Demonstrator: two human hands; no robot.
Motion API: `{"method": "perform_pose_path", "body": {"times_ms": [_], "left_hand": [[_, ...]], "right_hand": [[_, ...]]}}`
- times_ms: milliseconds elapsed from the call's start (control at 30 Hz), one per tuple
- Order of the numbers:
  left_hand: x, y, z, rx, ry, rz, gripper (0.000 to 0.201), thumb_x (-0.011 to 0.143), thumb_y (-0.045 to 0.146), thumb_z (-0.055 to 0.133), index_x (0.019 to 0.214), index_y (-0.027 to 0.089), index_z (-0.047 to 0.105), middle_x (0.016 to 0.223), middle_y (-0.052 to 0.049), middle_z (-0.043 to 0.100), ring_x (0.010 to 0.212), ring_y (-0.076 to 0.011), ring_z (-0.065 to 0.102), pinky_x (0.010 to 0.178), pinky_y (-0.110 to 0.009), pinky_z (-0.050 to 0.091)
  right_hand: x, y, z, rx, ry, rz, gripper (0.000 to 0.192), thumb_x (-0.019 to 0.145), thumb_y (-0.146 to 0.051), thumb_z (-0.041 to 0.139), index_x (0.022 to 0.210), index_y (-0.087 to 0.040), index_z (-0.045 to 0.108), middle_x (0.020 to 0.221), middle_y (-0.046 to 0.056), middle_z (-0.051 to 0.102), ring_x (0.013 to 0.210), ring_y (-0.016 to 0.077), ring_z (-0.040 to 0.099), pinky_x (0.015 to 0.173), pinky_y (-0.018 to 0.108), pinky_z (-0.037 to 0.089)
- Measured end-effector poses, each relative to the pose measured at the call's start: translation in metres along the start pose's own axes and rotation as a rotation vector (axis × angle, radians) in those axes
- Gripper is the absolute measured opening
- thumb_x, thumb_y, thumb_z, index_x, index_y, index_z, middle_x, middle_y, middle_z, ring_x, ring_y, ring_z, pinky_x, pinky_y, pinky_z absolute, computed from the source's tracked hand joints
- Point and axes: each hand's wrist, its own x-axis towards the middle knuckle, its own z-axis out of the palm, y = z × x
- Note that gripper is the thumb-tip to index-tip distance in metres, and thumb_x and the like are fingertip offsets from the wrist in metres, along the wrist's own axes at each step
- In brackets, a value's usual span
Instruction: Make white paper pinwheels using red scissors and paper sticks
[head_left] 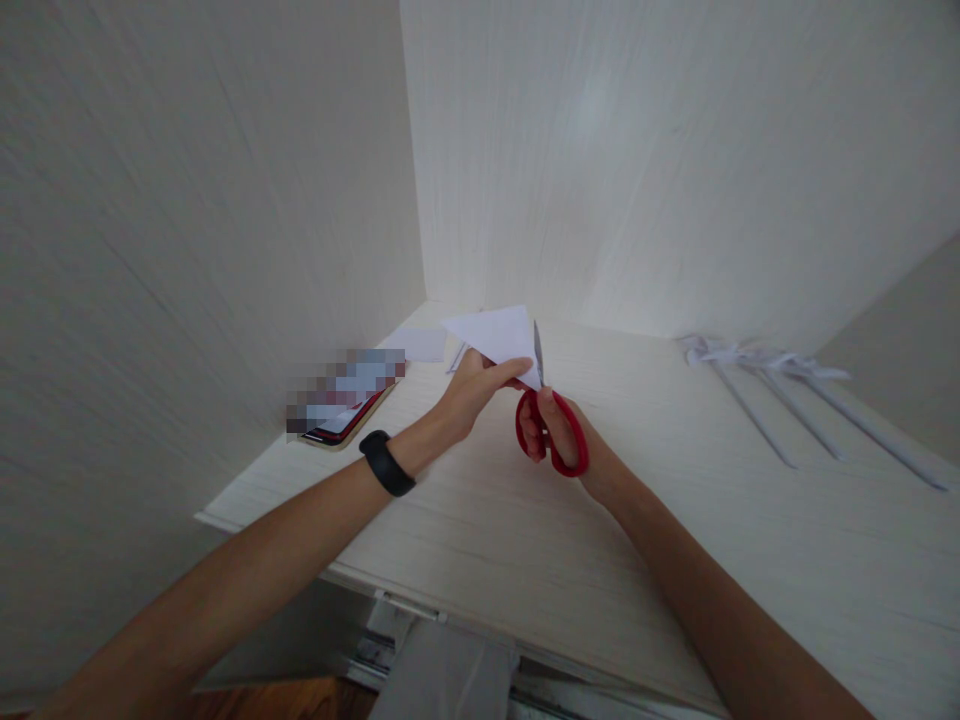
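Note:
Just above the white tabletop, my left hand (480,385) pinches a folded piece of white paper (499,332), thumb on top and fingers beneath. The paper comes to a point on the left. My right hand (559,425) grips red-handled scissors (576,455), with fingers through the loops. Their blades (538,350) point away from me and lie along the paper's right edge; one blade is largely hidden by the paper. A black band sits on my left wrist.
A phone (352,425), partly pixelated, lies against the left wall. White paper (420,345) rests behind it. Several white paper stems with tied tops (780,375) lie at the right. Walls stand left and behind; below the front edge an open drawer (450,665) shows.

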Motion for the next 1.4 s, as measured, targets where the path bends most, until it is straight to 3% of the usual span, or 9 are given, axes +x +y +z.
{"method": "perform_pose_path", "body": {"times_ms": [267,667,833,933,1033,1133,1267,1400], "left_hand": [[0.001,-0.001,-0.001,-0.017,-0.031,-0.002,0.015,0.068,0.024,0.073,0.068,0.012,0.065,0.068,0.000,0.065,0.063,-0.0103,0.059,0.064,-0.024,0.050],[0.002,-0.006,-0.003,-0.048,-0.020,0.003,0.019,0.065,0.025,0.077,0.073,0.013,0.064,0.072,0.000,0.066,0.065,-0.0109,0.060,0.063,-0.024,0.051],[0.002,-0.005,-0.004,-0.027,-0.051,0.004,0.022,0.065,0.026,0.077,0.077,0.014,0.064,0.074,0.000,0.066,0.066,-0.0110,0.060,0.063,-0.024,0.050],[0.001,-0.004,-0.004,-0.033,-0.095,-0.038,0.026,0.063,0.027,0.079,0.078,0.013,0.064,0.074,-0.001,0.067,0.066,-0.0119,0.061,0.065,-0.026,0.050],[0.001,-0.005,-0.004,-0.043,-0.156,-0.102,0.030,0.061,0.025,0.081,0.083,0.012,0.065,0.081,-0.004,0.069,0.072,-0.0142,0.063,0.069,-0.028,0.051],[0.001,-0.006,-0.005,-0.047,-0.233,-0.146,0.036,0.060,0.024,0.082,0.090,0.013,0.067,0.092,-0.007,0.071,0.080,-0.0164,0.064,0.071,-0.028,0.050],[-0.003,-0.006,-0.004,-0.036,-0.371,-0.186,0.030,0.062,0.024,0.081,0.088,0.013,0.069,0.092,-0.007,0.070,0.081,-0.0155,0.064,0.073,-0.027,0.050],[-0.007,-0.002,0.000,-0.023,-0.468,-0.217,0.024,0.064,0.027,0.081,0.080,0.013,0.069,0.084,-0.006,0.071,0.076,-0.0153,0.064,0.072,-0.028,0.050]], "right_hand": [[-0.001,-0.004,0.000,-0.063,0.015,-0.004,0.055,0.086,-0.072,0.036,0.064,-0.021,0.044,0.046,-0.004,0.047,0.039,0.0093,0.045,0.039,0.022,0.034],[-0.002,-0.007,0.001,0.021,0.040,0.056,0.051,0.083,-0.066,0.048,0.060,-0.021,0.047,0.044,-0.005,0.046,0.037,0.0086,0.043,0.041,0.022,0.045],[0.002,-0.008,-0.009,0.021,0.232,0.141,0.052,0.084,-0.066,0.044,0.059,-0.021,0.046,0.045,-0.004,0.045,0.038,0.0097,0.045,0.041,0.022,0.040],[0.005,-0.009,-0.029,-0.236,0.426,0.248,0.046,0.083,-0.063,0.049,0.065,-0.021,0.048,0.050,-0.003,0.050,0.040,0.0113,0.048,0.042,0.024,0.038],[0.003,-0.008,-0.054,-0.779,0.591,0.330,0.031,0.084,-0.049,0.056,0.080,-0.018,0.054,0.072,0.006,0.065,0.062,0.0183,0.061,0.055,0.027,0.043],[-0.001,-0.005,-0.071,-1.140,0.588,0.457,0.026,0.088,-0.033,0.054,0.103,-0.011,0.056,0.097,0.018,0.068,0.088,0.0265,0.066,0.070,0.033,0.047],[-0.008,-0.004,-0.076,-1.302,0.565,0.527,0.029,0.091,-0.026,0.050,0.112,-0.007,0.057,0.113,0.022,0.061,0.103,0.0301,0.064,0.078,0.035,0.048],[-0.011,-0.003,-0.075,-1.352,0.544,0.538,0.029,0.092,-0.024,0.047,0.109,-0.006,0.062,0.115,0.024,0.057,0.106,0.0323,0.061,0.078,0.037,0.049]]}}
